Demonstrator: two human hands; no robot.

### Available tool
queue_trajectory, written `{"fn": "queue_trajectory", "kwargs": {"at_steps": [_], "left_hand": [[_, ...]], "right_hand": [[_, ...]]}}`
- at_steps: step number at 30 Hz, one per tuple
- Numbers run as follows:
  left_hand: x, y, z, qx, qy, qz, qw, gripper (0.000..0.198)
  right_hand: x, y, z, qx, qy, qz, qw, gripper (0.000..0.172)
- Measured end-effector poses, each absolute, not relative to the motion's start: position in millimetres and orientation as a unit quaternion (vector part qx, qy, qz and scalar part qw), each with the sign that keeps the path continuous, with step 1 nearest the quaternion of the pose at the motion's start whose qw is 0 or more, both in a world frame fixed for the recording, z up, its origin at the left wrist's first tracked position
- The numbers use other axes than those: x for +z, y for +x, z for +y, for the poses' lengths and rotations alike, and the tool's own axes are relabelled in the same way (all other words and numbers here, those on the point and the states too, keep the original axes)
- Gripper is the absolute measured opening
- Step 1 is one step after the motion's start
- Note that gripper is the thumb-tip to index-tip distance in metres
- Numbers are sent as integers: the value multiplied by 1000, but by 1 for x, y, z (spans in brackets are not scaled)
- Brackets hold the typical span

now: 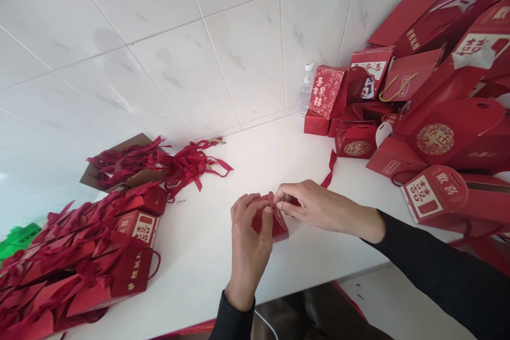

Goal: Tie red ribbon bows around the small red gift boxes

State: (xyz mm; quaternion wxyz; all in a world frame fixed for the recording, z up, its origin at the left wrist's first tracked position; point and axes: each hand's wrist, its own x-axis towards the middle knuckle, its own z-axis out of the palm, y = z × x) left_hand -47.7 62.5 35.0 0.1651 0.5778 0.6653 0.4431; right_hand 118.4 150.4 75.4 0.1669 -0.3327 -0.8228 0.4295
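A small red gift box (275, 223) sits on the white table (207, 255), held between both hands. My left hand (247, 241) wraps its fingers round the box's left side. My right hand (314, 204) pinches the curved top flap of the box with its fingertips. A red ribbon (330, 169) trails from behind my right hand toward the boxes at the back right. Both arms wear black sleeves.
Finished red boxes with ribbons (79, 265) pile at the left, with loose dark-red ribbons (175, 164) and a cardboard tray (119, 162) behind them. Red gift bags and boxes (438, 106) stack at the right. A water bottle (306, 90) stands against the tiled wall.
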Motion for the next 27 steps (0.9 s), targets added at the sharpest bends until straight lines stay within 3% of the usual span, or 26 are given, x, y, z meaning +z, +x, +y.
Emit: {"fn": "queue_trajectory", "kwargs": {"at_steps": [14, 22, 27], "left_hand": [[33, -46, 64, 456, 564, 663, 186, 16], [33, -46, 66, 469, 560, 655, 194, 15], [31, -46, 67, 470, 547, 660, 210, 14]], "right_hand": [[76, 114, 153, 428, -370, -812, 145, 24], [73, 113, 160, 534, -349, -759, 131, 21], [71, 114, 162, 574, -336, -737, 123, 28]]}}
